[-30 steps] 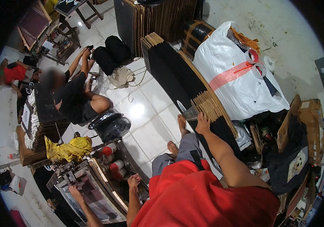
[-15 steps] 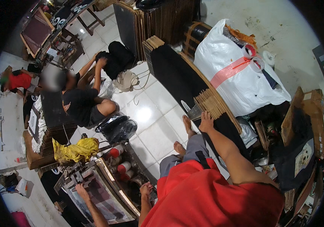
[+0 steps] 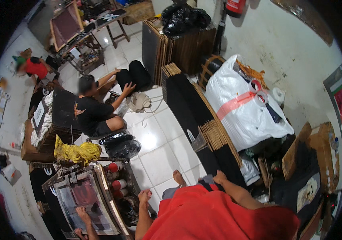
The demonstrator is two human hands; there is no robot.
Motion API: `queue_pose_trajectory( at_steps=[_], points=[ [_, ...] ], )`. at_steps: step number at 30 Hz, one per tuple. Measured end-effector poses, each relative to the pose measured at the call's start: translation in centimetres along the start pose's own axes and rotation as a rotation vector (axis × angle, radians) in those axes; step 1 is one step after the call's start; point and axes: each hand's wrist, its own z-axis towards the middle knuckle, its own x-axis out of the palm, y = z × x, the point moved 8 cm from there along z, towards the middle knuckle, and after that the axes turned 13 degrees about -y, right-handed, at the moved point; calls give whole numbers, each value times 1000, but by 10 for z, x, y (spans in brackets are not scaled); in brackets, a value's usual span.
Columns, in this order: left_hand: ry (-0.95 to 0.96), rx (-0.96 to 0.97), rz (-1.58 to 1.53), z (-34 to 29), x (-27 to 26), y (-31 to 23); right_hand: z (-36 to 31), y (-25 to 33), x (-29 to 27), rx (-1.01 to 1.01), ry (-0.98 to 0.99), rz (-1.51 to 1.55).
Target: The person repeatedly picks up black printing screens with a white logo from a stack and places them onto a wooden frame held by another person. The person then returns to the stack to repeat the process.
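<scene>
My left hand [image 3: 145,195] hangs beside my red shirt, near the printing rack. Its fingers are loosely bent and nothing shows in them. Close to the near end of a row of thin boards with black cloth [image 3: 227,161] is my right hand [image 3: 219,177]; its fingers are foreshortened, and I cannot tell whether it touches the cloth. A stack of brown board edges [image 3: 213,135] stands out midway along that row. At the lower left, another person's hand [image 3: 83,215] rests over a screen-printing frame [image 3: 111,214].
A person in black [image 3: 95,110] sits on the tiled floor [image 3: 151,134], handling black cloth bundles [image 3: 133,76]. Beyond the boards lies a large white sack [image 3: 243,106] with tape rolls. Red-and-white containers [image 3: 119,184] and a yellow cloth [image 3: 77,151] are at left.
My right hand has left the boards, where its fingers were spread, and drawn back toward me. My left hand moved slightly left. The seated person's hands spread apart around the bundles.
</scene>
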Motion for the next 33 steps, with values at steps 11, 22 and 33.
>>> queue_pose_trajectory(
  at_steps=[11,22,33],
  points=[
    [-95,-194,88,-82,20,156,37,-29,-33,-150,-57,360],
    [-76,187,480,-110,24,236,43,-122,48,-325,123,-90],
    [-117,-40,-78,-72,-23,164,6,-69,53,-482,172,-235]
  ],
)
